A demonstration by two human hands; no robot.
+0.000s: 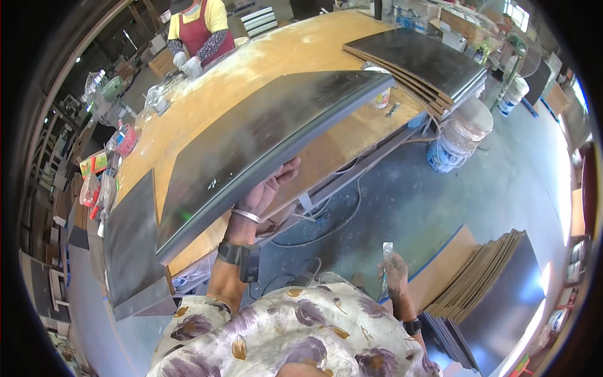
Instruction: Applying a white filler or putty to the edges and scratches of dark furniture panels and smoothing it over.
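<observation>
Two hands: both mine, listed below after the larger items, largest first.

Workbench: the long, pale wooden workbench [276,56] with a dusty white-smeared top runs from my left side toward the far right.

Dark panel: the large, flat, dark grey rectangular panel [251,138] lies tilted over the near edge of the workbench, its long rounded edge toward me; this is the piece I am handling.

Floor stack: a stack of thin brown boards with a dark sheet on top [496,289] rests on the grey concrete floor to my right, well apart from the dark panel.

Bench stack: a pile of similar dark-faced boards [421,60] sits at the far right end of the workbench.

Second panel: another dark grey flat panel [129,239] lies at my left, just beside the lower end of the dark panel.

Co-worker: a person in a yellow shirt and red apron [198,28], wearing white gloves, stands at the far side of the workbench.

Buckets: white plastic buckets [461,135] stand on the floor below the bench stack.

Left hand: my left hand [267,188], with a metal bangle and a black wrist device, is open, palm and fingers pressed up under the near edge of the dark panel, supporting it.

Right hand: my right hand [394,270] is closed around a small, slim, pale tool [387,254] held upright, low beside my floral shirt.
</observation>
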